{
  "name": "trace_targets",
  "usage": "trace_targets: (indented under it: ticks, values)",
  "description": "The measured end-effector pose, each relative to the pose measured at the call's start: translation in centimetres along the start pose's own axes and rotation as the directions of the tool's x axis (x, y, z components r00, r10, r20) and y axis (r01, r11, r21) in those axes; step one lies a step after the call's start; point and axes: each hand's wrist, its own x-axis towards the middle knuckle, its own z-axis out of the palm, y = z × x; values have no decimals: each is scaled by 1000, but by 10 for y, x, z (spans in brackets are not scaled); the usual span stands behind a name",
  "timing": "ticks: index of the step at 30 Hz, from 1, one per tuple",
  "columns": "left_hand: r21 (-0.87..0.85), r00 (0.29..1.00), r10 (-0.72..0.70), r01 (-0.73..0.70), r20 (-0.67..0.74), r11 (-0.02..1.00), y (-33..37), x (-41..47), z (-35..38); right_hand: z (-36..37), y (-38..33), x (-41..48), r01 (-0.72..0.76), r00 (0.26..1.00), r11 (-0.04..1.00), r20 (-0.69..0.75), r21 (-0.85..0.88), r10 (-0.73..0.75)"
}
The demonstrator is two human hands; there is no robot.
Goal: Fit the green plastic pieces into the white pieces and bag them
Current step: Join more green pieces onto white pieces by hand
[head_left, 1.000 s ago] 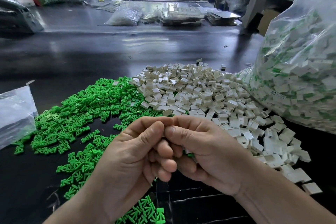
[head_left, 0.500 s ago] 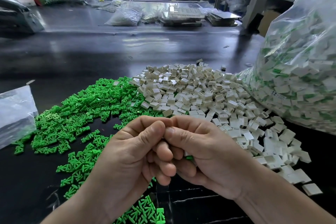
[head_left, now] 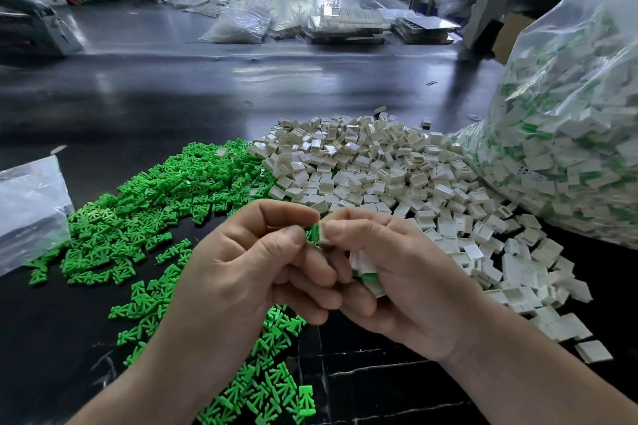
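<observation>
Your left hand (head_left: 255, 272) is pinching a green plastic piece (head_left: 315, 232) between thumb and forefinger, butting it against the white piece (head_left: 325, 233) your right hand (head_left: 407, 283) is pinching; that hand's lower fingers are also curling round further pieces (head_left: 366, 273). Both hands are working above the dark table (head_left: 207, 97), near the green pile (head_left: 155, 203), white pile (head_left: 379, 176) and filled clear bag (head_left: 569, 148).

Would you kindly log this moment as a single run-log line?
step: fitting | left hand: pinches green piece | right hand: pinches white piece, holds more pieces | bag: filled, at right
</observation>
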Motion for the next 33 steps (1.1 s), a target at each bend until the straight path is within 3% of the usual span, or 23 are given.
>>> trace_targets:
  ticks: [2, 5, 8, 10, 12, 13, 14, 15, 16, 17, 18, 19, 21, 23, 33]
  values:
    - [75, 998, 38, -35, -46, 997, 1, 0, -5, -4, -1, 1, -8, 999, 994, 39, 108, 4]
    - [200, 990, 77, -52, -115, 978, 3, 1, -10, -9, -2, 4, -32, 975, 935, 219, 353, -49]
    - [459, 979, 144, -63, -144, 886, 0, 2, -12, -15, -2, 7, -48, 946, 865, 302, 499, -122]
    - [687, 971, 207, -69, -120, 724, -4, 1, -15, -23, -4, 7, -21, 956, 862, 263, 507, -132]
    - [892, 961, 277, -109, -19, 439, -5, 0, -18, -31, -12, 5, 60, 987, 918, 112, 393, -112]
    - [939, 960, 276, -132, 42, 317, -5, 0, -19, -35, -17, 3, 119, 993, 967, -24, 227, -117]
    - [960, 963, 250, -159, 99, 232, -6, 0, -18, -38, -20, 2, 147, 971, 988, -182, -52, -154]
    - [967, 965, 215, -189, 150, 170, -7, 1, -16, -40, -22, -1, 95, 922, 910, -309, -403, -233]
    - [966, 960, 189, -230, 206, 116, -9, 1, -13, -41, -21, -2, -21, 869, 701, -360, -713, -340]
    - [959, 950, 163, -278, 266, 58, -11, 1, -10, -41, -19, -2, -132, 856, 433, -323, -892, -404]
    - [945, 937, 131, -328, 325, 1, -13, 2, -9, -38, -16, 0, -205, 881, 208, -273, -956, -387]
    - [929, 924, 103, -364, 369, -58, -14, 2, -7, -34, -12, 2, -247, 913, 50, -249, -968, -322]
    - [911, 913, 61, -395, 404, -122, -17, 3, -4, -27, -4, 8, -253, 956, -149, -223, -956, -190]
    - [900, 901, 61, -421, 429, -117, -17, 4, -6, -23, -1, 12, -228, 969, -230, -198, -946, -148]
    - [893, 896, 73, -424, 437, -150, -20, 9, -9, -22, 1, 16, -194, 970, -226, -152, -955, -190]
